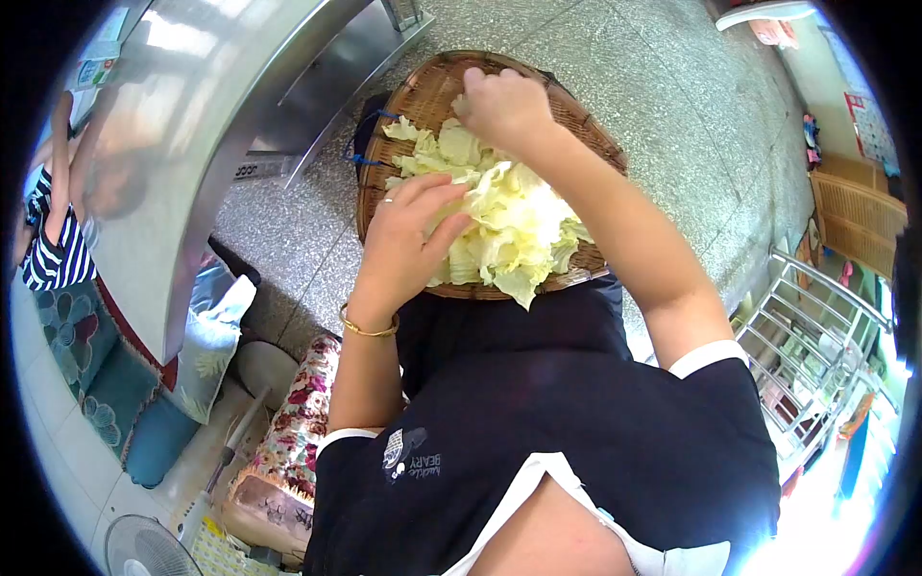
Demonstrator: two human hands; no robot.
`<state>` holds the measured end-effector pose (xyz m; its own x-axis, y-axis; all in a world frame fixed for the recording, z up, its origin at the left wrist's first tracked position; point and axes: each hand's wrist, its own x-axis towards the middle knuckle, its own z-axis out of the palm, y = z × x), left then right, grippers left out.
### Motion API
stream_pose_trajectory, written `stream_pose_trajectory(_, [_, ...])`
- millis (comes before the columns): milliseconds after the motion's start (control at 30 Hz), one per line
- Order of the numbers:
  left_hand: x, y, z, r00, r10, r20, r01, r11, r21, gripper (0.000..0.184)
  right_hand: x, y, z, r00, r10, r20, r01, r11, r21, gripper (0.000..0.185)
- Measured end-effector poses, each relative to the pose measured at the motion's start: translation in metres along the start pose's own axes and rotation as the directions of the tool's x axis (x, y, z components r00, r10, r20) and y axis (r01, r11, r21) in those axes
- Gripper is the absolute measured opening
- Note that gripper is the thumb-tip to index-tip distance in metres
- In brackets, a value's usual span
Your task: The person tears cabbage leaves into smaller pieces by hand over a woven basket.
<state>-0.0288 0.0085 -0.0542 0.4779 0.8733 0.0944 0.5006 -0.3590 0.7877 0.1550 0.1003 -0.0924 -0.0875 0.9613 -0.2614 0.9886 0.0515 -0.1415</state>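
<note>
A shallow woven bamboo basket (408, 91) rests across my lap, with a heap of torn pale-green and yellow cabbage leaves (519, 226) in it. My left hand (408, 235), with a ring and a gold bracelet, lies at the near-left side of the heap. Its fingers are apart, and the fingertips reach over the leaves. Toward the far rim, my right hand (504, 106) is closed, fingers curled down over the basket. A small pale bit of cabbage leaf shows at its fingertips; the rest of the grip is hidden.
A shiny metal-sided table (230, 125) stands at the left, with another person in a striped top (62, 240) beyond it. A floral-covered seat (303, 413) and a fan (144, 547) are at lower left. Right of me stands a metal rack (807, 336). Speckled tile floor (672, 115) lies ahead.
</note>
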Motion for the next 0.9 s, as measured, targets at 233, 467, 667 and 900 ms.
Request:
stream_pose_trajectory(233, [-0.003, -0.013, -0.016, 0.996, -0.069, 0.06, 0.076, 0.99, -0.122, 0.02, -0.033, 0.019, -0.007, 0.985, -0.173, -0.004, 0.104, 0.576, 0.81, 0.017])
stream_pose_trajectory(467, [0.015, -0.018, -0.019, 0.987, -0.161, -0.015, 0.153, 0.958, -0.241, 0.019, -0.116, 0.034, -0.018, 0.745, -0.565, -0.354, 0.643, 0.467, 0.607, 0.022])
stream_pose_trajectory(667, [0.052, -0.029, -0.008, 0.991, -0.134, -0.015, 0.133, 0.991, -0.03, 0.017, -0.141, 0.027, -0.015, 0.692, -0.587, -0.42, 0.71, 0.444, 0.547, 0.022])
stream_pose_trajectory(900, [0.072, -0.034, 0.003, 0.999, -0.005, 0.042, 0.005, 1.0, 0.006, 0.018, -0.154, 0.035, -0.023, 0.693, -0.479, -0.538, 0.717, 0.389, 0.578, 0.023])
